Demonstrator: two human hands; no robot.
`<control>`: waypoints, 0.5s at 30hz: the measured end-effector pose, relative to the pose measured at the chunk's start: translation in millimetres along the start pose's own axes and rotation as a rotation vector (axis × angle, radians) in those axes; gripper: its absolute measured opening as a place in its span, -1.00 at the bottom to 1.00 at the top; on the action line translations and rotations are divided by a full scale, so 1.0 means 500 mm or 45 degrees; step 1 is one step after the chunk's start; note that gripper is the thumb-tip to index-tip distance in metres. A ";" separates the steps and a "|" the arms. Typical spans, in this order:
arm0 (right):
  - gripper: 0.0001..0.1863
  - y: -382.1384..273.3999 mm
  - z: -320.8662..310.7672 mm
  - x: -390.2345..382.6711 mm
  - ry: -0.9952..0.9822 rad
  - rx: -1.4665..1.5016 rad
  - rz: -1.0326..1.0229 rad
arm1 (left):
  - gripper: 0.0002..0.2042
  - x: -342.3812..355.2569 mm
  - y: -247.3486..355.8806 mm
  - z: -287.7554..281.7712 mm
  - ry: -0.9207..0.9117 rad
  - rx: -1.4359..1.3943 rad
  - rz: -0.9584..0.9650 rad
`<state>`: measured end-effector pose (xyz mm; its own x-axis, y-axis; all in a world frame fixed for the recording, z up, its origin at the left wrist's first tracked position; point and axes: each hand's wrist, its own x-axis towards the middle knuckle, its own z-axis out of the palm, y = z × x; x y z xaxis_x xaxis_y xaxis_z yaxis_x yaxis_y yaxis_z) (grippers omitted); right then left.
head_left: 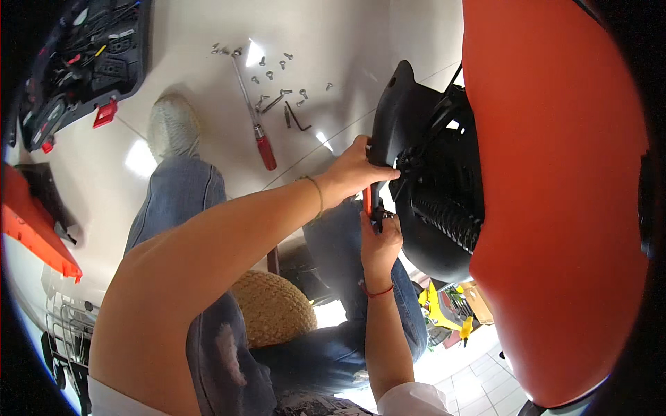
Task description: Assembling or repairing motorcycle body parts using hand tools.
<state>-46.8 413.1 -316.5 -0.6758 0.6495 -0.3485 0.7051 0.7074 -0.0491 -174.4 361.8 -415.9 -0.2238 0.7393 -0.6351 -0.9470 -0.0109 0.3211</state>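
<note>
My left hand (352, 168) is closed on the edge of a curved black plastic panel (397, 97), its thumb over the inner side. Below it, my right hand (381, 241) has its fingers bent round the lower end of the same panel. An orange strip (368, 201) shows along the panel between both hands. Just right of them are a black coil spring (444, 222) and a dark rounded part like a wheel or fender (437, 260). A large glossy orange body shell (555, 194), seemingly a scooter's, fills the right side. My right fingertips are partly hidden.
On the tiled floor lie a red-handled screwdriver (263, 149), several loose screws (270, 75) and a hex key (297, 116). An open tool case (111, 90) stands at far left, above an orange panel (38, 222). A woven stool (274, 308) is by my legs.
</note>
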 end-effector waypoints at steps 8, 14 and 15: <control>-0.74 0.032 0.026 0.013 -0.034 -0.094 0.050 | -0.36 0.020 -0.017 -0.020 -0.138 -0.199 -0.019; -0.72 0.003 0.022 0.007 -0.010 0.112 0.129 | -0.36 0.024 -0.022 -0.044 -0.302 -0.510 -0.213; -0.69 0.003 0.021 0.008 0.020 0.137 0.110 | -0.37 0.025 -0.021 -0.044 -0.318 -0.513 -0.233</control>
<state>-46.3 413.7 -327.6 -0.6140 0.7117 -0.3412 0.7794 0.6149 -0.1200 -172.4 356.4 -442.6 -0.0303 0.8913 -0.4523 -0.9902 -0.0883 -0.1078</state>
